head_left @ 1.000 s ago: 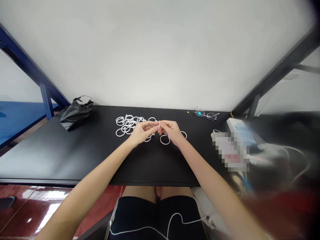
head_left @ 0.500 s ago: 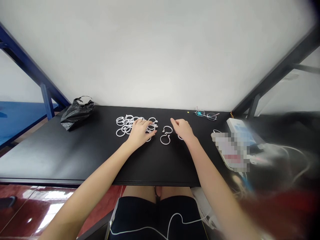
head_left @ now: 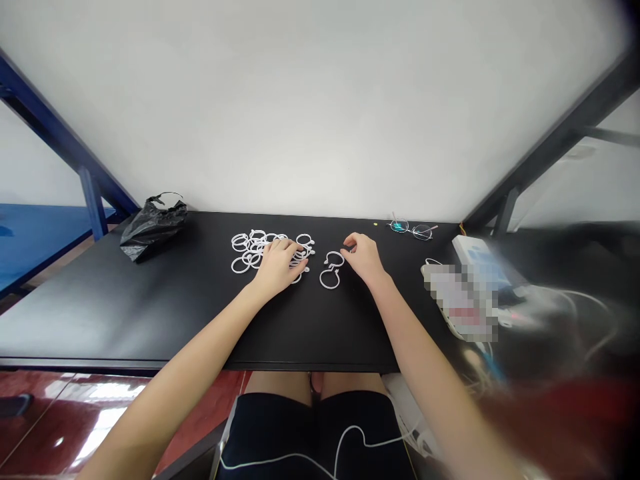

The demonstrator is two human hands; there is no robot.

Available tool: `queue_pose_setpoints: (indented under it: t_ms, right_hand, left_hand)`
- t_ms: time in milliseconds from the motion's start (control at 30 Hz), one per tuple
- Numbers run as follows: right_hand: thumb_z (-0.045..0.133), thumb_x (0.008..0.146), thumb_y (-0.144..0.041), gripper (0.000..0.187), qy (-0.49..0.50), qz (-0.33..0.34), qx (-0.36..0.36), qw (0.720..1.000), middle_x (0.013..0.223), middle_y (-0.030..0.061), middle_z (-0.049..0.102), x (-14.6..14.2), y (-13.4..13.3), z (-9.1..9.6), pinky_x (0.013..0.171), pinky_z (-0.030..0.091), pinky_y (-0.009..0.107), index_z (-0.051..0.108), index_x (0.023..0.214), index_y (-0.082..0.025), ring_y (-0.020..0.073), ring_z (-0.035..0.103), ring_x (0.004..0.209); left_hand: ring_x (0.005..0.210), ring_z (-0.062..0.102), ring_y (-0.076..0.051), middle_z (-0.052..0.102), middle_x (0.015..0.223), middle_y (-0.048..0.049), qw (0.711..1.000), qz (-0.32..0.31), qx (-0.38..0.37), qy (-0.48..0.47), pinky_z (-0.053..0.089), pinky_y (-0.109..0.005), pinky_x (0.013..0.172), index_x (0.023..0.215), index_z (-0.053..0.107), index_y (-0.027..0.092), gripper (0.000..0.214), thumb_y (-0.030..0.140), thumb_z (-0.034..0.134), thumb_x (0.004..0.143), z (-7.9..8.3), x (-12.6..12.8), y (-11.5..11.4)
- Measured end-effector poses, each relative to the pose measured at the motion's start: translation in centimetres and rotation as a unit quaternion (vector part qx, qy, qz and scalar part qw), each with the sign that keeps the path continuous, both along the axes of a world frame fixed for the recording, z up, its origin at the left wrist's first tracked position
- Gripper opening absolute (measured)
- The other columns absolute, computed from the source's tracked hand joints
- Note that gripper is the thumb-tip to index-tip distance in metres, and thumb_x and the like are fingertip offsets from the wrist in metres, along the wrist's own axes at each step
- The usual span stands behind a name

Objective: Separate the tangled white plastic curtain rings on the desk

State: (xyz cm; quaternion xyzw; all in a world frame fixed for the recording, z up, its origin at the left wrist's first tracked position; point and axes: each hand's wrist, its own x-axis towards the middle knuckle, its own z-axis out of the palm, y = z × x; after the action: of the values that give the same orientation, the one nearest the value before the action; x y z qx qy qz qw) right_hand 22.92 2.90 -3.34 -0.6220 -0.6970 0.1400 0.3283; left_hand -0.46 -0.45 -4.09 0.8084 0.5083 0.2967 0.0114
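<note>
A pile of white rings with small knobbed ends (head_left: pixel 241 265), like shower curtain rings, lies on the black table (head_left: pixel 200 313). My left hand (head_left: pixel 280 267) rests over the right part of this pile, fingers bent and thumb apart, covering several rings. To its right lie two separate rings, an upper ring (head_left: pixel 336 253) and a lower ring (head_left: pixel 329 287), their knobbed ends close together. Beside the upper one is my right hand (head_left: pixel 364 257), thumb and fingers apart, the thumb tip near the ring's right edge. Whether anything sits under the right palm is hidden.
A crumpled black plastic bag (head_left: pixel 155 227) lies at the back left. Eyeglasses (head_left: pixel 411 230) rest near the wall. On the right are a phone (head_left: pixel 457 303), a white box (head_left: pixel 475 257) and blurred cables. A white cord (head_left: pixel 285 457) crosses my lap.
My right hand has turned and its thumb has come down toward the upper ring. The ring that showed beneath that hand is out of sight. My left hand has barely moved.
</note>
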Motion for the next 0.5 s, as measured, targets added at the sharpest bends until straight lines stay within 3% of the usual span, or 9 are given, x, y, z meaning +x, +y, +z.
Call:
queue_pose_setpoints:
  t_ms: [200, 367, 500]
  right_hand:
    - [0.053, 0.067, -0.001, 0.023, 0.023, 0.025, -0.018, 0.999, 0.083, 0.003, 0.066, 0.0, 0.3, -0.5, 0.075, 0.049, 0.033, 0.064, 0.078, -0.019, 0.0159, 0.058, 0.07]
    - [0.055, 0.076, -0.01, 0.016, 0.119, 0.048, 0.086, 0.988, 0.083, 0.0033, 0.066, -1.3, -0.5, 0.6, 0.074, 0.052, 0.033, 0.065, 0.081, -0.02, 0.0165, 0.062, 0.07]
    - [0.059, 0.081, -0.02, 0.009, 0.207, 0.13, 0.122, 0.962, 0.085, 0.0033, 0.067, -3.4, -2.3, 1.6, 0.081, 0.054, 0.034, 0.068, 0.081, -0.022, 0.0182, 0.065, 0.079]
  left_hand:
    - [0.101, 0.057, -0.028, 0.065, 0.103, -0.0092, 1.0, -0.012, 0.011, -0.016, 0.038, -0.048, 0.095, 0.102, 0.064, 0.021, 0.018, 0.032, 0.056, 0.09, 0.0, 0.1, -0.1]
    - [0.104, 0.057, -0.027, 0.065, 0.106, -0.0085, 0.998, -0.03, 0.031, -0.035, 0.036, -0.047, 0.1, 0.11, 0.061, 0.021, 0.022, 0.032, 0.054, 0.092, 0.7, 0.5, -0.4]
    - [0.109, 0.057, -0.028, 0.064, 0.117, -0.0103, 0.995, -0.053, 0.035, -0.076, 0.038, -0.048, 0.102, 0.124, 0.054, 0.02, 0.038, 0.035, 0.06, 0.089, 1.1, 1.0, -0.9]
